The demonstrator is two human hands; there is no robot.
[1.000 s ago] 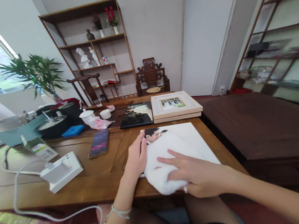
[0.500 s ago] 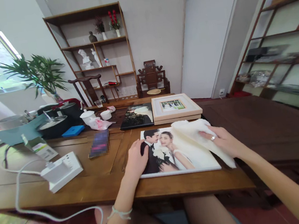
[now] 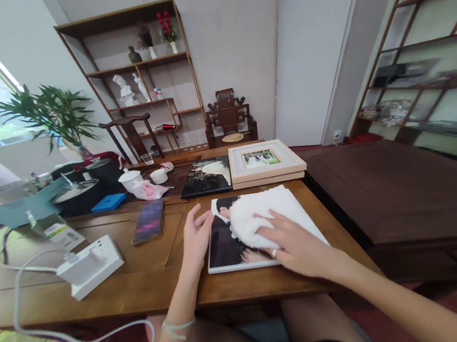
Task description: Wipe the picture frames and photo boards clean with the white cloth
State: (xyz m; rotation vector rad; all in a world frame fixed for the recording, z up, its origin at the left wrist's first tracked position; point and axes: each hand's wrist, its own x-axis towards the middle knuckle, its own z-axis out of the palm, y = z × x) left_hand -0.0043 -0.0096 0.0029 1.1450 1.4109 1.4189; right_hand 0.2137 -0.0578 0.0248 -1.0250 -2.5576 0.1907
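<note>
A wedding photo panel (image 3: pixel 223 245) with white edges lies flat on the wooden table before me. My left hand (image 3: pixel 197 235) rests against its left edge, fingers loosely apart with the thumb toward the panel's side. Under my right hand (image 3: pixel 298 243) is a thick white cloth (image 3: pixel 250 215), bunched and pressed onto the panel's middle. The cloth hides much of the picture's centre and right side. My right fingers are spread over the cloth, and a ring shows on one of them.
Behind the panel are a dark photo panel (image 3: pixel 206 176) and stacked light-wood picture frames (image 3: pixel 269 176). To the left lie a white power strip (image 3: pixel 94 268) with a trailing cable, an opened small box (image 3: pixel 59 233), a pixelated purple item (image 3: pixel 148 221), a blue box (image 3: pixel 108 202) and a white teapot (image 3: pixel 130 178).
My right hand has swept the cloth leftward from the panel's right edge onto its middle. My left hand has shifted off the picture to the left edge, its fingers looser.
</note>
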